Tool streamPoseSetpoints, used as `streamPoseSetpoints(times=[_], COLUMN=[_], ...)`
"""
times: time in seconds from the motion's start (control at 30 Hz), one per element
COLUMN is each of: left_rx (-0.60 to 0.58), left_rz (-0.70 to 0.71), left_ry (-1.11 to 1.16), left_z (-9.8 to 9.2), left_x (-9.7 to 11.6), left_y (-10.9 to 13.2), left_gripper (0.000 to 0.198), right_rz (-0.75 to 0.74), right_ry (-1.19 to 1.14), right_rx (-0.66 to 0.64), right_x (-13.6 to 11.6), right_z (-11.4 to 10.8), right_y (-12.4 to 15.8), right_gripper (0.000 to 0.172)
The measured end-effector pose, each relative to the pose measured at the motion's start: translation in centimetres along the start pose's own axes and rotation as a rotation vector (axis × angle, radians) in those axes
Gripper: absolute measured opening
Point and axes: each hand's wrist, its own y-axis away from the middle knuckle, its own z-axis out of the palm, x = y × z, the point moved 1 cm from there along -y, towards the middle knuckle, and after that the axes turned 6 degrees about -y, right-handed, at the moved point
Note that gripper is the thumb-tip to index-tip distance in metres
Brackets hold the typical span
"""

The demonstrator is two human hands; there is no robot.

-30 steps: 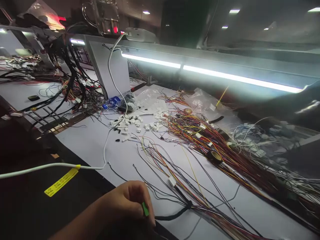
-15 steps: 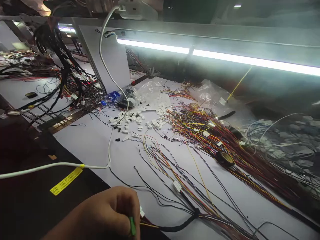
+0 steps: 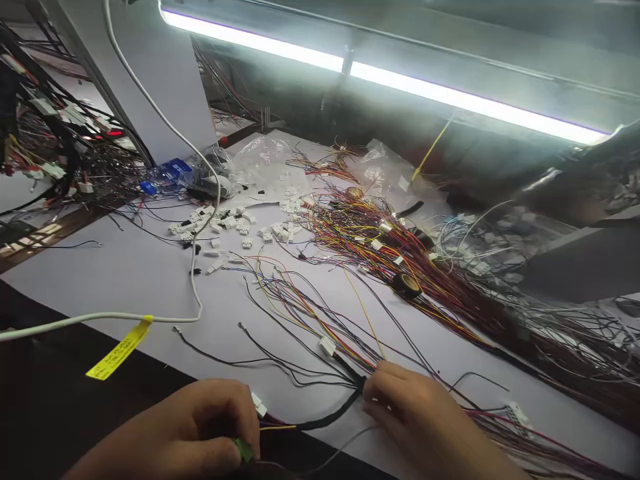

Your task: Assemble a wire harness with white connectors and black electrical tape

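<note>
My left hand [image 3: 200,427], at the bottom left, is closed in a pinch on a small green connector [image 3: 244,449]. A thin grey wire [image 3: 340,453] runs from near it towards my right hand [image 3: 415,413]. That hand has its fingers curled round the wire harness [image 3: 325,420] at its black-taped junction; its fingertips are partly hidden. Loose wires with bare metal terminals fan out from the junction. A white connector [image 3: 328,345] lies on one branch, and another white connector [image 3: 259,405] shows just beyond my left hand.
Several loose white connectors [image 3: 247,243] lie further back. Behind the harness spreads a thick heap of coloured wires [image 3: 345,227], with a tape roll [image 3: 407,285] on it. A white cable [image 3: 196,293] with a yellow tag [image 3: 120,350] crosses the left. A tube light [image 3: 430,97] hangs above.
My right hand has come into view at the harness junction. My left hand still pinches the green connector. The view has shifted to the right and down.
</note>
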Motion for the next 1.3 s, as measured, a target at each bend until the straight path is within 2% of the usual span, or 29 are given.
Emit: streamPoseSetpoints(times=[0.1, 0.27, 0.4, 0.53, 0.67, 0.83, 0.9, 0.97, 1.03, 1.13, 1.23, 1.3], left_rx=[-0.020, -0.075, -0.094, -0.088, -0.093, -0.088, -0.015, 0.135, 0.315, 0.511, 0.605, 0.626], left_rz=[-0.032, -0.064, 0.027, 0.119, 0.108, 0.115, 0.125, 0.121, 0.094, 0.019, -0.017, -0.012], left_ry=[0.041, -0.078, -0.039, 0.080, 0.116, 0.204, 0.319, 0.430, 0.500, 0.633, 0.797, 0.843], left_z=[-0.1, -0.1, -0.2, -0.4, -0.6, -0.4, -0.3, -0.5, -0.8, -1.4, -1.8, -1.9], left_x=[0.1, 0.9, 0.2, -1.0, -1.3, -1.4, -1.5, -1.7, -1.9, -1.9, -1.5, -1.0], left_y=[-0.1, -0.6, -1.1, -1.3, -1.2, -1.1, -1.3, -1.6, -1.9, -2.4, -3.0, -3.5], left_gripper=[0.007, 0.008, 0.010, 0.007, 0.007, 0.008, 0.009, 0.012, 0.013, 0.010, 0.020, 0.023], right_rz=[-0.029, -0.066, -0.078, -0.144, -0.108, -0.110, -0.132, -0.167, -0.200, -0.124, -0.058, -0.102], right_ry=[0.087, 0.353, 0.572, 0.559, 0.460, 0.553, 0.552, 0.483, 0.352, 0.084, -0.179, -0.318], right_rx=[-0.015, -0.092, -0.144, -0.147, -0.063, -0.073, -0.051, -0.008, 0.036, 0.073, 0.138, 0.190], right_x=[-1.1, -2.7, -2.7, -2.1, -2.0, -2.1, -1.8, -1.3, -0.7, -0.3, -1.5, -3.3], right_z=[0.3, 2.1, 4.2, 4.3, 3.4, 3.7, 3.8, 3.7, 3.4, 2.7, 2.3, 2.2], right_y=[-2.8, -5.0, -6.4, -6.5, -6.4, -6.9, -6.8, -6.5, -6.1, -5.8, -6.7, -7.9], right_gripper=[0.014, 0.012, 0.015, 0.013, 0.007, 0.013, 0.013, 0.012, 0.012, 0.014, 0.018, 0.021])
